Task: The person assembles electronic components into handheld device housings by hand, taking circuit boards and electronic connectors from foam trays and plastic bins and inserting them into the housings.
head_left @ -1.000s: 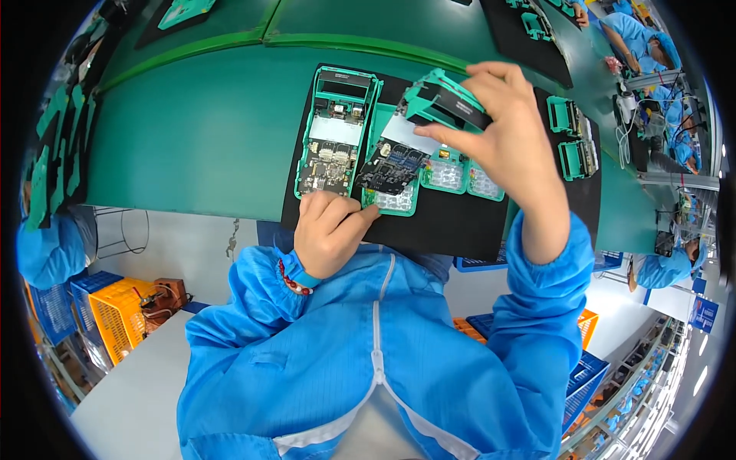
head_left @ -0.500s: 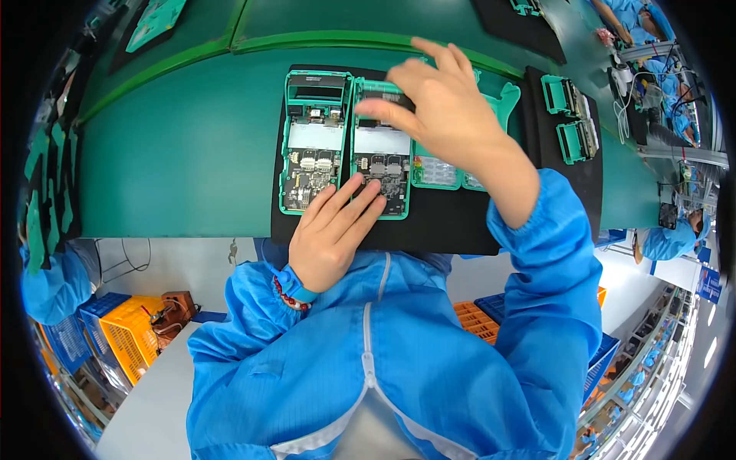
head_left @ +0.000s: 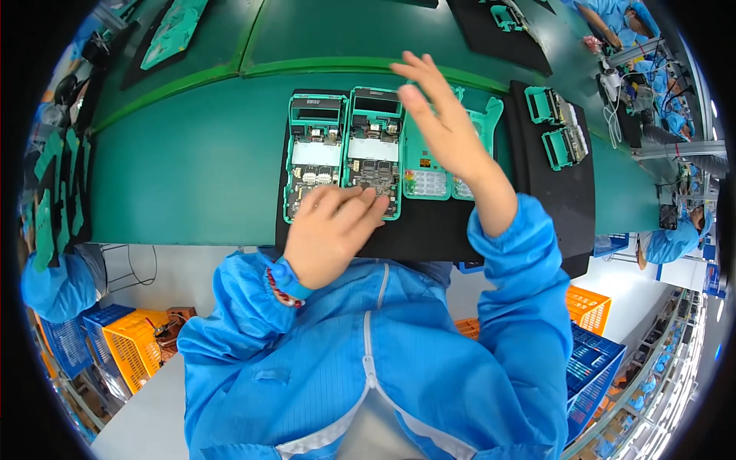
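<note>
Right unit [head_left: 374, 149]: laid flat on the mat [head_left: 429, 234], long side beside the left unit; a green rim is seen around a dark board [head_left: 373, 172], with a white panel set across the middle and a dark bar at the far end.
Left unit [head_left: 317, 155]: laid the same way, with a similar panel and bar; its near end is partly hidden by fingers.
Left hand [head_left: 330, 234]: bent fingers are laid over the near ends of both units; whether anything is gripped cannot be told. A beaded bracelet [head_left: 275, 285] is worn at the wrist.
Right hand [head_left: 433, 119]: raised over the shells, fingers spread and thumb apart, with nothing held; the two hands are kept well apart.
Shells [head_left: 425, 162]: two green ones are placed right of the right unit, clear keypads toward the near edge; the farther one is partly covered by the right forearm.
Second mat [head_left: 560, 203]: set to the right, with two small green frames [head_left: 563, 151] placed on it.
Table [head_left: 184, 165]: green, crossed behind the units by a raised green strip [head_left: 169, 97].
Floor side: an orange basket [head_left: 589, 308] and a blue basket [head_left: 594, 356] are seen at lower right.
Far left: a co-worker's blue sleeve [head_left: 57, 284] is seen.
</note>
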Demonstrator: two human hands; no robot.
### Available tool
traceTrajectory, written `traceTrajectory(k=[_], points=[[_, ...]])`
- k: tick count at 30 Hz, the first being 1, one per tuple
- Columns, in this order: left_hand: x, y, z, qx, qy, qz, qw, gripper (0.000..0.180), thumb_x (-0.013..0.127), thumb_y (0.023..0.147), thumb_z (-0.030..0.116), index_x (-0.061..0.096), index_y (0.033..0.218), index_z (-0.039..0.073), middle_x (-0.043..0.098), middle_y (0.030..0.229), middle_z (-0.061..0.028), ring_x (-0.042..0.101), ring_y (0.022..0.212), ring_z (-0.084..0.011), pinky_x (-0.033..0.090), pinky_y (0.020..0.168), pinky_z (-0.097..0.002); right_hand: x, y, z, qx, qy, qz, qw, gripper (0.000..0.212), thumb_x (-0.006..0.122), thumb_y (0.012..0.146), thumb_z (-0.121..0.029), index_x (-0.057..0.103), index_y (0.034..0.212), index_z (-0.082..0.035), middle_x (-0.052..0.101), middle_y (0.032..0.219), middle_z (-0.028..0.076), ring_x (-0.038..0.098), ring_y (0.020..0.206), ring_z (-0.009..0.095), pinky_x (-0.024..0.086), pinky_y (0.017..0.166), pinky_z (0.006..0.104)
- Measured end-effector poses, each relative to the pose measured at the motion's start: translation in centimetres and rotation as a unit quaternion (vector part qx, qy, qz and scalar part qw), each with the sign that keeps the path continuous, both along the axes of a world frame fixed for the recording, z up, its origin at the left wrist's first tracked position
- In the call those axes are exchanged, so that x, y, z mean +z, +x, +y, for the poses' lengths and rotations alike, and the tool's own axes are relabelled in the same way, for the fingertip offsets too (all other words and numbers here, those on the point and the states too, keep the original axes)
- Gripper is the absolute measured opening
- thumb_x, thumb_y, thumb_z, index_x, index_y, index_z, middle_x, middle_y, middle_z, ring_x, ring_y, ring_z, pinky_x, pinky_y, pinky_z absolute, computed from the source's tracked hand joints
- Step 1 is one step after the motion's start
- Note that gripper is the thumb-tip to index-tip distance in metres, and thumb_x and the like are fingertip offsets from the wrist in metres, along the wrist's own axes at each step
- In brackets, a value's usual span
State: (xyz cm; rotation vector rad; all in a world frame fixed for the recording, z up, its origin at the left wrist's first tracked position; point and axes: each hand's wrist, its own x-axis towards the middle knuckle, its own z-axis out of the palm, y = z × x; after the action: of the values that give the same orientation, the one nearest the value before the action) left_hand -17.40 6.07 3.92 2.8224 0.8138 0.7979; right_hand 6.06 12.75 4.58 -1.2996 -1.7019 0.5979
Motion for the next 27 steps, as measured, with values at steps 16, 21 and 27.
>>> traceTrajectory(k=[16, 21, 27], points=[[-0.7, -4.8, -2.1, -0.073, -0.69, -0.654, 0.303, 0.045, 0.048, 0.105, 0.026, 0.041, 0.144, 0.007, 0.048, 0.145, -0.0124, 0.041, 0.139, -0.0324, 0.036, 0.116, -0.0523, 5.5, -4.4, -11.6, -0.032, -0.103, 0.256, 0.961, 0.081, 0.091, 0.07, -0.031, 0.049, 0.134, -0.002, 0.065, 0.104, 0.009, 0.065, 0.097, 0.017, 0.053, 0.083, 0.0324], [0.2, -2.8, -2.5, -0.212, -0.699, -0.641, 0.235, 0.054, 0.039, 0.107, 0.031, 0.033, 0.146, -0.006, 0.034, 0.153, -0.0251, 0.032, 0.143, -0.0396, 0.028, 0.121, -0.0497, 6.6, -4.9, -12.2, -0.091, 0.011, 0.092, 0.991, 0.072, 0.088, 0.069, -0.038, 0.055, 0.12, 0.0, 0.065, 0.084, 0.012, 0.068, 0.071, 0.028, 0.055, 0.062, 0.0363], [-0.5, -2.9, -3.0, -0.101, -0.703, -0.626, 0.323, 0.046, 0.045, 0.106, 0.028, 0.039, 0.142, 0.0, 0.047, 0.145, -0.0155, 0.042, 0.137, -0.0304, 0.036, 0.116, -0.0474, 6.4, -3.2, -11.8, -0.081, -0.028, 0.121, 0.989, 0.067, 0.087, 0.071, -0.04, 0.057, 0.114, 0.001, 0.066, 0.08, 0.011, 0.069, 0.068, 0.026, 0.054, 0.06, 0.035]])
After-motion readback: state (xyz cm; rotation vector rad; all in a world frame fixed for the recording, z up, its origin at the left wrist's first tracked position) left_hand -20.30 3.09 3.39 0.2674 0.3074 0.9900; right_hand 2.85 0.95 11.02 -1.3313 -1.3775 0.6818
